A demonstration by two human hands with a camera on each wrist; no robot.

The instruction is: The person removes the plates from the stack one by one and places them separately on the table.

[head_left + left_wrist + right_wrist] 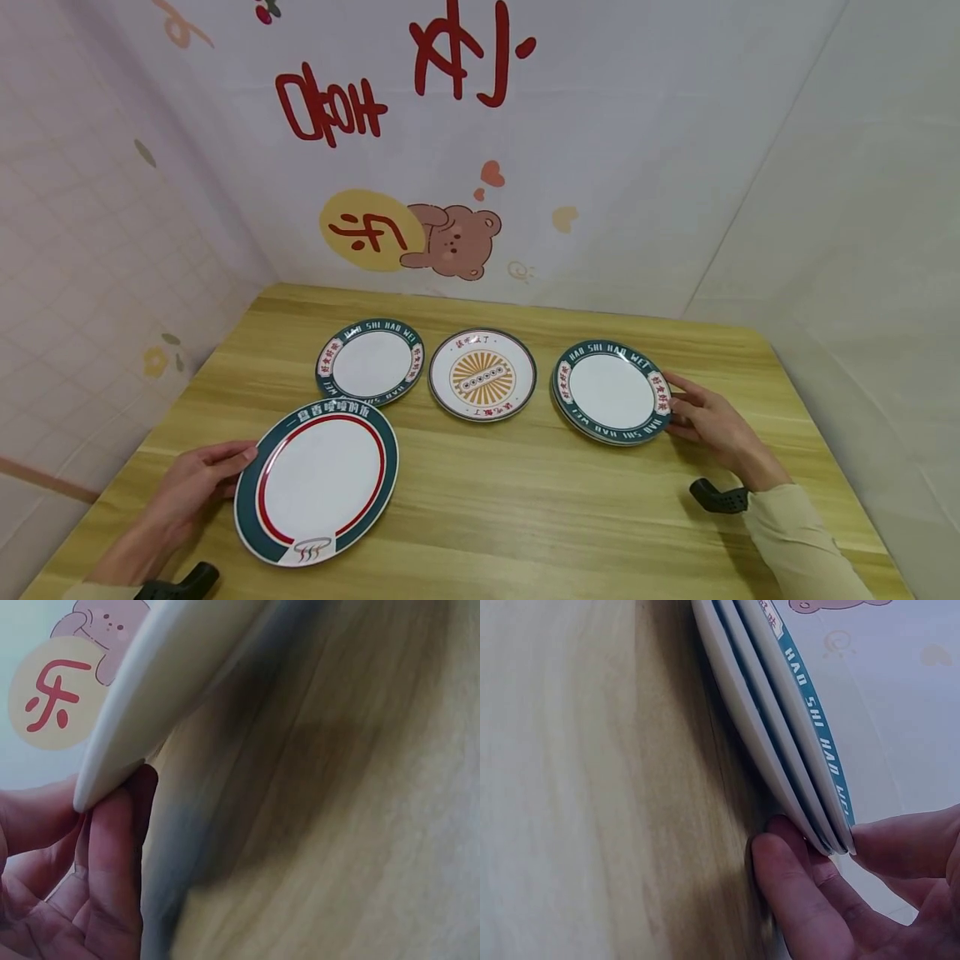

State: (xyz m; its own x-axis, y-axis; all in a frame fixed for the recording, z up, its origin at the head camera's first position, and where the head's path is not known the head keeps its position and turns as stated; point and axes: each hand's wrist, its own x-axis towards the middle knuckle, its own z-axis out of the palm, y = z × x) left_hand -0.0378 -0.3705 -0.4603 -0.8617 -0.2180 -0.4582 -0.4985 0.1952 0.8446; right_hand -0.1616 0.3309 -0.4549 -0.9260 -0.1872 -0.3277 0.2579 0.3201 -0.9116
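Note:
At the front left, my left hand (197, 485) pinches the left edge of a large dinner plate (324, 479) with a green rim and a red inner ring. The left wrist view shows that plate's pale underside (176, 682) tilted, apart from the wooden surface, thumb above and fingers beneath. On the right, my right hand (711, 423) grips the right edge of a plate stack (611, 392) with green, lettered rims. Three plate edges (769, 724) lie together in the right wrist view, the thumb on the top rim and the fingers under the lowest.
A green-rimmed plate (372, 364) lies behind the large plate, which overlaps its front edge in the head view. Beside it, at the middle, is a white plate with an orange sunburst (482, 375). The wooden table (510, 517) meets a printed cloth backdrop (615, 208).

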